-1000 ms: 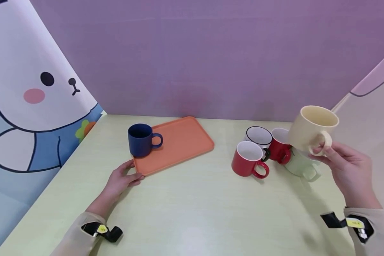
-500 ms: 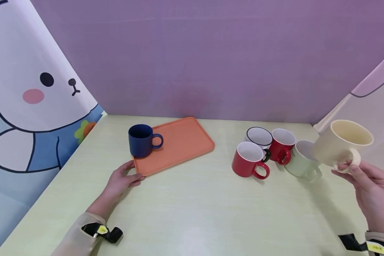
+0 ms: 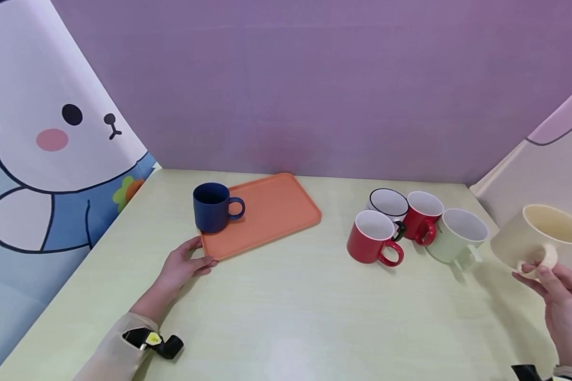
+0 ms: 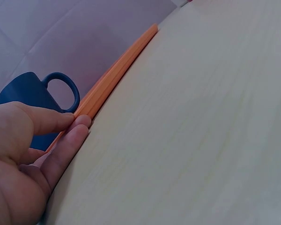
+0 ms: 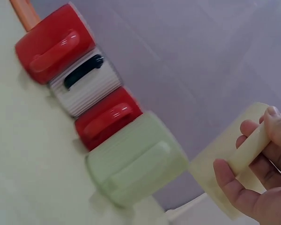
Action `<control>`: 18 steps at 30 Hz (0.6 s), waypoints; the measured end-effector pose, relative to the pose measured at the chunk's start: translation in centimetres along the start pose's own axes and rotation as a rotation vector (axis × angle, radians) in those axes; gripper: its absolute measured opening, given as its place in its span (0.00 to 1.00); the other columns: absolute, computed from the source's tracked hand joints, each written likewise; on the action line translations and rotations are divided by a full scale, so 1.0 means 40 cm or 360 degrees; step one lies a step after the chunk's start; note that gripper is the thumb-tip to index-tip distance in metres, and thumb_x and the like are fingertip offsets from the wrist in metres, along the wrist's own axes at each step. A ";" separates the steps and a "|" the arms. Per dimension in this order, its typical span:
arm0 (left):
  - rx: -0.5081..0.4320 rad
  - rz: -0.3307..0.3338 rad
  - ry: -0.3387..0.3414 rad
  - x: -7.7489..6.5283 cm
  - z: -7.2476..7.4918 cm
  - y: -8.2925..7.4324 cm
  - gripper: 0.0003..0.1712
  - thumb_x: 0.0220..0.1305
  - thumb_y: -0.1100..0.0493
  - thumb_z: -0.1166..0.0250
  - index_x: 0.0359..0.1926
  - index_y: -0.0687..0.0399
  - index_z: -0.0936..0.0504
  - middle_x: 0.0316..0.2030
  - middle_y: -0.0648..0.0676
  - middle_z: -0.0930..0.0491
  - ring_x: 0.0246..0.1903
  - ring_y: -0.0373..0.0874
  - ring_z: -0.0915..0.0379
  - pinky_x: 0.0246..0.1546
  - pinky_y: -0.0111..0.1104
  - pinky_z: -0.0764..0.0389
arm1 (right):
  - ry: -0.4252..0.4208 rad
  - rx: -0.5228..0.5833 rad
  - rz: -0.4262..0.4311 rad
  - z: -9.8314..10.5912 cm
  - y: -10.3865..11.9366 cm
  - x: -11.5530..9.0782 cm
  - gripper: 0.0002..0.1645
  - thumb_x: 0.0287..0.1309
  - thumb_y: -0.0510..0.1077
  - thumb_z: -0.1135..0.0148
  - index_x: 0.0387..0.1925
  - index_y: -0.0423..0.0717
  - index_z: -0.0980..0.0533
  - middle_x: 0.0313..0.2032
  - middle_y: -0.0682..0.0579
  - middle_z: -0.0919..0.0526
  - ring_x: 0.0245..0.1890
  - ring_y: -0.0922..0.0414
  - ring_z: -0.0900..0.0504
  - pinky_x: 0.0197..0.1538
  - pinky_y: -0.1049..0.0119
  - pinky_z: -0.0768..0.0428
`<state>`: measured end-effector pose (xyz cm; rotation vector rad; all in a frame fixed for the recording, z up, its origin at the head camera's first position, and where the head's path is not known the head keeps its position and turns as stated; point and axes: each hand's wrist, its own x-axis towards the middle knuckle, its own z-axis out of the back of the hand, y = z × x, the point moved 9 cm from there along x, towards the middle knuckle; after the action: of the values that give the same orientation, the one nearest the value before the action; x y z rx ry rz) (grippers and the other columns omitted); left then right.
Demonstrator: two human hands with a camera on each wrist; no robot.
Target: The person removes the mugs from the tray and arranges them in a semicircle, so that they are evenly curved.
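At the right of the head view, my right hand [image 3: 564, 299] grips a cream mug [image 3: 521, 241] by its handle, holding it upright above the table. In the right wrist view, fingers and thumb wrap the cream mug's handle [image 5: 250, 150]. My left hand [image 3: 183, 267] pinches the near left corner of an orange tray [image 3: 271, 211], thumb on top and fingers below the edge. On the tray's left end stands a navy mug [image 3: 211, 209], its handle to the right. The left wrist view shows the tray's rim [image 4: 117, 72] between thumb and fingers.
Left of the cream mug, a pale green mug [image 3: 450, 243], a red mug [image 3: 413, 225], a white mug with black rim [image 3: 378, 203] and another red mug [image 3: 364, 243] stand clustered on the pale table [image 3: 286, 312]. A purple backdrop [image 3: 286, 84] rises behind.
My right hand has carried the cream mug right and lower, away from the cluster, uncovering the pale green mug. The left hand, tray and navy mug have stayed put.
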<state>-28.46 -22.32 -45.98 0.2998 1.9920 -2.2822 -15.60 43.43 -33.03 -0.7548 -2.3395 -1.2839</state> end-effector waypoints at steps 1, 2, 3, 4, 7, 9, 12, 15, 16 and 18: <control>0.0004 0.0004 -0.0001 0.000 0.000 0.000 0.43 0.69 0.69 0.39 0.77 0.67 0.53 0.71 0.68 0.45 0.39 0.37 0.16 0.42 0.29 0.16 | -0.0043 -0.0044 -0.0007 0.007 -0.003 -0.007 0.17 0.66 0.17 0.63 0.47 0.12 0.28 0.36 0.33 0.15 0.44 0.47 0.15 0.45 0.58 0.14; 0.0004 0.0011 -0.0003 0.000 0.000 0.001 0.43 0.69 0.69 0.39 0.77 0.67 0.53 0.71 0.68 0.45 0.39 0.37 0.16 0.42 0.29 0.16 | -0.0087 -0.0084 -0.0021 0.013 -0.007 -0.014 0.17 0.66 0.17 0.62 0.47 0.13 0.27 0.35 0.33 0.15 0.43 0.47 0.15 0.44 0.58 0.14; 0.0007 0.0016 -0.0004 0.000 0.000 0.001 0.43 0.69 0.69 0.39 0.77 0.67 0.53 0.71 0.68 0.46 0.39 0.38 0.16 0.42 0.29 0.16 | -0.0123 -0.0129 -0.0042 0.018 -0.011 -0.022 0.16 0.66 0.17 0.61 0.47 0.14 0.26 0.35 0.35 0.14 0.43 0.48 0.15 0.43 0.59 0.14; 0.0009 0.0022 -0.0007 0.000 -0.001 0.001 0.43 0.69 0.69 0.39 0.77 0.67 0.53 0.72 0.68 0.46 0.39 0.38 0.16 0.42 0.29 0.15 | -0.0159 -0.0176 -0.0058 0.022 -0.015 -0.030 0.16 0.66 0.17 0.60 0.48 0.15 0.26 0.35 0.36 0.14 0.43 0.49 0.14 0.42 0.59 0.13; 0.0008 0.0033 -0.0010 0.000 -0.001 0.002 0.43 0.69 0.69 0.39 0.77 0.67 0.53 0.72 0.68 0.46 0.39 0.38 0.16 0.42 0.29 0.15 | -0.0257 -0.0199 -0.0091 0.031 -0.029 -0.052 0.16 0.64 0.16 0.58 0.48 0.14 0.26 0.34 0.36 0.14 0.40 0.48 0.14 0.40 0.58 0.13; 0.0004 0.0033 -0.0013 -0.001 0.000 0.001 0.43 0.69 0.70 0.39 0.77 0.67 0.53 0.72 0.68 0.46 0.39 0.37 0.16 0.41 0.29 0.15 | -0.0311 -0.0174 -0.0109 0.036 -0.041 -0.063 0.16 0.62 0.15 0.57 0.48 0.13 0.27 0.34 0.35 0.14 0.39 0.47 0.13 0.39 0.56 0.13; -0.0003 0.0029 -0.0015 -0.001 0.001 -0.001 0.43 0.69 0.70 0.40 0.77 0.67 0.53 0.72 0.68 0.46 0.39 0.37 0.17 0.41 0.28 0.15 | -0.0380 -0.0112 -0.0141 0.043 -0.061 -0.077 0.16 0.61 0.14 0.56 0.48 0.14 0.26 0.33 0.33 0.14 0.37 0.46 0.12 0.37 0.54 0.14; -0.0014 0.0030 -0.0015 -0.001 0.002 -0.001 0.43 0.69 0.70 0.40 0.77 0.67 0.53 0.72 0.68 0.46 0.38 0.36 0.17 0.41 0.28 0.16 | -0.0443 -0.0095 -0.0208 0.051 -0.083 -0.087 0.17 0.61 0.15 0.54 0.48 0.17 0.24 0.33 0.33 0.14 0.37 0.47 0.12 0.37 0.54 0.14; -0.0018 0.0031 -0.0015 -0.001 0.002 0.000 0.43 0.69 0.70 0.40 0.77 0.67 0.53 0.72 0.68 0.47 0.38 0.36 0.17 0.41 0.28 0.16 | -0.0461 -0.0100 -0.0228 0.054 -0.090 -0.090 0.17 0.60 0.15 0.53 0.48 0.18 0.24 0.33 0.34 0.14 0.37 0.48 0.12 0.37 0.54 0.14; -0.0023 0.0035 -0.0015 -0.001 0.002 0.000 0.43 0.69 0.70 0.40 0.77 0.67 0.53 0.72 0.68 0.46 0.38 0.36 0.16 0.41 0.28 0.16 | -0.0492 -0.0110 -0.0268 0.057 -0.102 -0.096 0.18 0.60 0.15 0.52 0.48 0.20 0.23 0.32 0.35 0.14 0.37 0.49 0.12 0.37 0.53 0.14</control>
<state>-28.43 -22.41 -45.98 0.3071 1.9895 -2.2513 -15.18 42.51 -38.99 -0.8452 -2.6644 -1.4102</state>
